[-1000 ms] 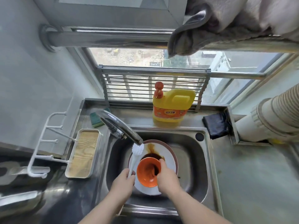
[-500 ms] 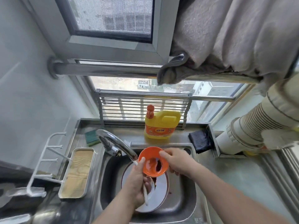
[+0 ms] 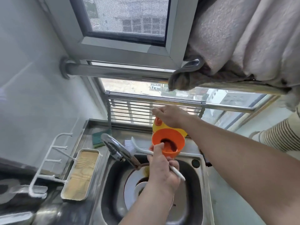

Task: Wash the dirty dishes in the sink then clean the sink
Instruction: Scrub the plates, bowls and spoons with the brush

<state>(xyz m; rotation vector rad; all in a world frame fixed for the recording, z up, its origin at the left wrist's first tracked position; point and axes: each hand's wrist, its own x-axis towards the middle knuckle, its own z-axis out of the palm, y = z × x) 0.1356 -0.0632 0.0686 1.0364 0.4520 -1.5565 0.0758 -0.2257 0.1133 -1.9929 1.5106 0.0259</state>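
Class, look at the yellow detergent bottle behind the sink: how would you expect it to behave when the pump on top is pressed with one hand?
The detergent bottle is squat and broad, so it probably stays upright while the right hand presses its orange pump. How full it is cannot be seen; if nearly empty it might shift. It stands on a steel ledge that may be wet, so sliding is possible.

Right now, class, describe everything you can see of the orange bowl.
The orange bowl looks like smooth plastic, round, tapering to a narrower base. Dark brown sauce smears its inside. It is lifted above the sink, tilted toward the camera, in front of the yellow bottle. The left hand grips its near rim while also holding the white brush.
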